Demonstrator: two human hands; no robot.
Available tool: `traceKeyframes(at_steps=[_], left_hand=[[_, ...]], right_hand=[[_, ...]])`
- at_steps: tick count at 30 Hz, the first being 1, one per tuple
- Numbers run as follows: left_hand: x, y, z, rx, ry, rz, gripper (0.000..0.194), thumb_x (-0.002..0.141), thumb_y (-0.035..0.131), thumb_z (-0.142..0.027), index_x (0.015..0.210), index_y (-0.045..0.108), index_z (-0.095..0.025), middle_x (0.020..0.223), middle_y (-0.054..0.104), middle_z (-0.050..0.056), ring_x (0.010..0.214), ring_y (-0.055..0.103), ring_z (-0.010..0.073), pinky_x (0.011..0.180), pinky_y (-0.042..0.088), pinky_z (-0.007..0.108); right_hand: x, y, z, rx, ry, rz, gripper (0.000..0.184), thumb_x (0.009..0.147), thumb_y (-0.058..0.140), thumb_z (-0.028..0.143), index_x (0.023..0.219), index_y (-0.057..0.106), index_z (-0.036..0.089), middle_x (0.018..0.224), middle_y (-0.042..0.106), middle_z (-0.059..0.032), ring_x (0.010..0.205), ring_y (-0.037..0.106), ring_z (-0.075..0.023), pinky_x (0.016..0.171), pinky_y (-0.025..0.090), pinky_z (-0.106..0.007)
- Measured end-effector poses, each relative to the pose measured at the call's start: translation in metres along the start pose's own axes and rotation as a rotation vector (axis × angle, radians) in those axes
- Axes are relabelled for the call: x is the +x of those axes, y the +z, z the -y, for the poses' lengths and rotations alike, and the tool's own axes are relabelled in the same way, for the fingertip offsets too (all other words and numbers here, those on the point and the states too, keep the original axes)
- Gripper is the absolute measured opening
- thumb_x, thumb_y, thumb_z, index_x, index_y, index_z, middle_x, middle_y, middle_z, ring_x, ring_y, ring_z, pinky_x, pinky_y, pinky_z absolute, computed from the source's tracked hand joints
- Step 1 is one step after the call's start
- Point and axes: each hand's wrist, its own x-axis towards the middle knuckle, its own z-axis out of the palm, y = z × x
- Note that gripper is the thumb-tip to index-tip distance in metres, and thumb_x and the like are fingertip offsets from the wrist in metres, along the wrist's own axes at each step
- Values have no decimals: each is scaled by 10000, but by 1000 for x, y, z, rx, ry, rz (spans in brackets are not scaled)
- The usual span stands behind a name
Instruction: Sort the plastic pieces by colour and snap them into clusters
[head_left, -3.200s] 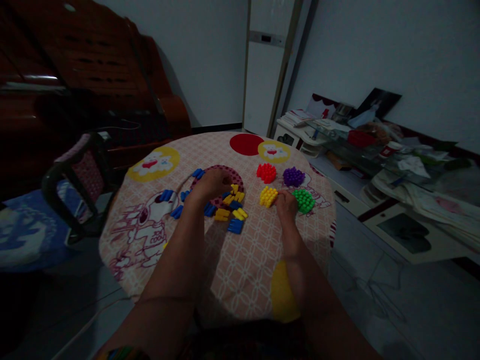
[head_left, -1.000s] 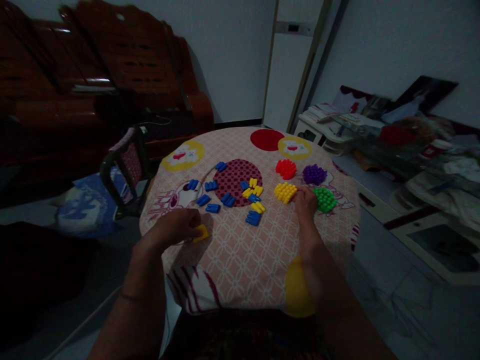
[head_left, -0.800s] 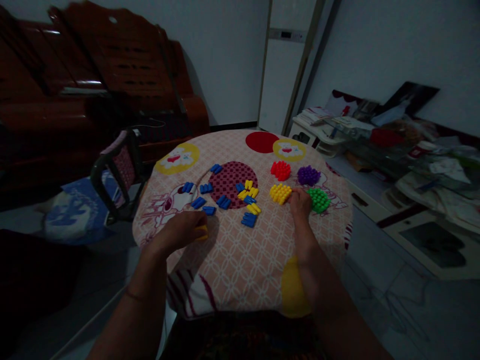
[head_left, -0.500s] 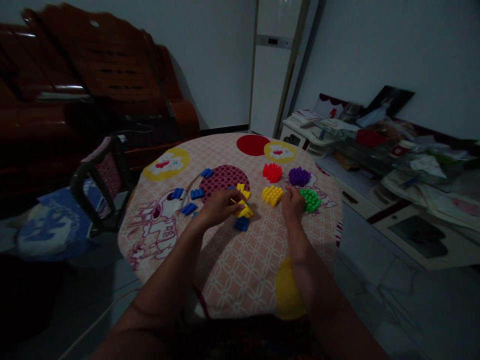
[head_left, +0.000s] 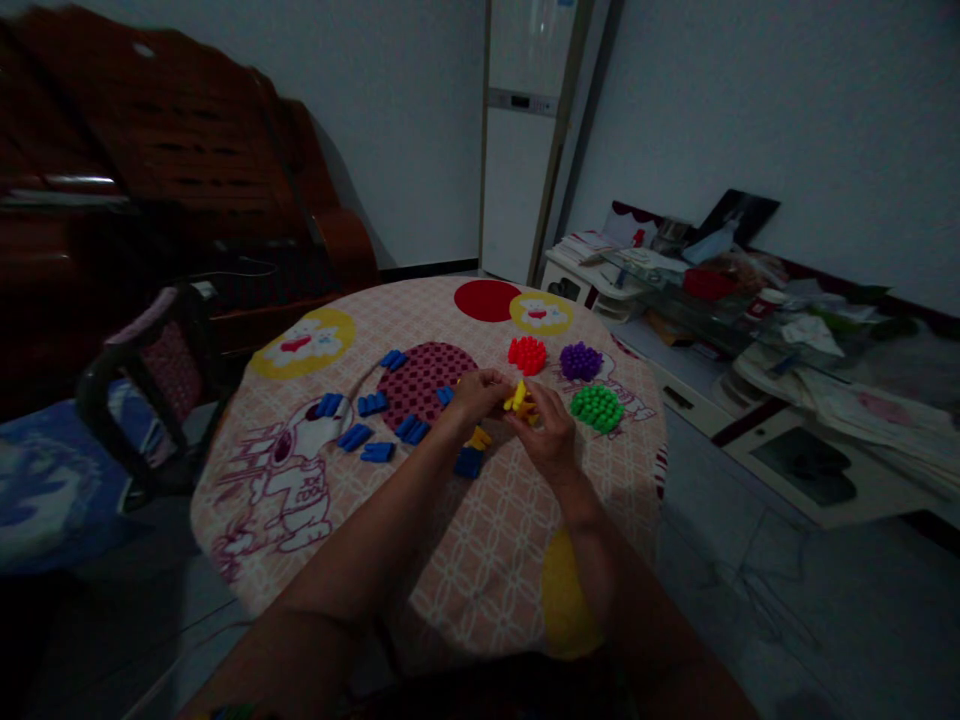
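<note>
1. At far left, a carved wooden bench [head_left: 172,160] lines the wall; a dark-framed chair [head_left: 161,370] stands close beside the round table's left edge, crowding that side.
2. On the patterned tablecloth [head_left: 487,560], six blue pieces [head_left: 372,403] lie scattered at left, with cloth showing between them. The cloth in front of them is open as far as the left forearm [head_left: 367,560], which slants across the table.
3. Two more blue pieces [head_left: 469,461] and a loose yellow piece [head_left: 478,437] lie close around the left hand [head_left: 480,395], partly hidden. Its fingertips are drawn together at the held yellow pieces [head_left: 519,396]; whether they grip is unclear.
4. Those yellow pieces are between the hands, right of the table's middle. The right hand [head_left: 551,430] grasps them with curled fingers.
5. Between the forearms, bare cloth runs to the near edge.
6. The red cluster [head_left: 527,355] sits beyond the hands, the purple cluster [head_left: 581,361] to its right, and the green cluster [head_left: 597,408] just beside the right hand, limiting room there.
7. Past the right edge stands a low cabinet [head_left: 795,465] crowded with papers and bags.
</note>
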Motion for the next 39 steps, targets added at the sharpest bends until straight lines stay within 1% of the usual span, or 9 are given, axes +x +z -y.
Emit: traceKeyframes(at_steps=[4, 8, 17, 21, 24, 26, 30, 34, 39], left_hand=[[0, 4, 5, 5, -35, 32, 218, 750, 713, -310, 744, 554, -160, 586, 617, -26, 468, 575, 87, 492, 493, 200], [-2, 12, 9, 28, -44, 74, 203, 823, 634, -309, 710, 548, -165, 551, 591, -32, 442, 572, 96, 479, 498, 213], [-2, 23, 14, 7, 10, -112, 192, 780, 621, -241, 643, 503, -177, 533, 534, -58, 454, 529, 85, 453, 421, 187], [-4, 26, 17, -28, 18, -119, 166, 770, 614, -247, 665, 504, -180, 543, 543, -59, 483, 549, 90, 475, 429, 186], [-5, 24, 16, -14, 3, -101, 165, 770, 610, -236, 661, 501, -176, 518, 525, -63, 448, 527, 82, 469, 432, 184], [-3, 17, 12, 0, -17, -49, 152, 774, 609, -242, 678, 514, -172, 515, 547, -51, 436, 542, 91, 472, 456, 197], [3, -14, 1, 1, 64, -65, 146, 761, 633, -276, 730, 554, -158, 599, 647, -1, 497, 616, 116, 502, 507, 215], [6, -46, -5, 19, 124, -126, 171, 731, 652, -293, 698, 572, -145, 615, 664, 22, 512, 616, 116, 503, 501, 209], [5, -67, -4, 64, 156, -152, 196, 689, 677, -319, 684, 581, -148, 624, 660, 15, 538, 623, 125, 531, 512, 225]], right_hand=[[-3, 0, -2, 10, -4, -1, 497, 941, 596, 387, 1400, 556, 199, 1268, 648, -153, 1216, 603, -259, 1041, 524, -438], [-4, -2, -3, -37, -28, -13, 467, 963, 552, 378, 1392, 562, 192, 1286, 635, -164, 1243, 593, -268, 1052, 521, -454], [-9, 2, 4, -96, -84, -3, 450, 985, 474, 306, 1414, 528, 181, 1309, 633, -163, 1271, 585, -257, 1084, 506, -465], [-9, 7, 7, -111, -49, -8, 472, 964, 473, 298, 1416, 530, 174, 1344, 597, -177, 1301, 545, -284, 1096, 481, -490], [-6, 6, 6, -122, -36, -31, 441, 942, 506, 310, 1349, 584, 160, 1269, 614, -183, 1239, 566, -289, 1067, 491, -480], [-3, 1, 2, -129, 30, -95, 419, 919, 552, 354, 1278, 622, 151, 1168, 642, -173, 1133, 606, -278, 1002, 521, -457], [0, -16, -15, -44, 355, -204, 421, 873, 594, 424, 1188, 650, 151, 989, 676, -101, 839, 625, -202, 770, 549, -344], [-1, -28, -32, 11, 566, -104, 449, 813, 624, 446, 1137, 677, 140, 842, 674, -43, 714, 592, -178, 684, 494, -304], [-4, -31, -42, -128, 534, 73, 335, 763, 657, 406, 960, 728, 144, 833, 668, -57, 705, 563, -184, 707, 453, -320]])
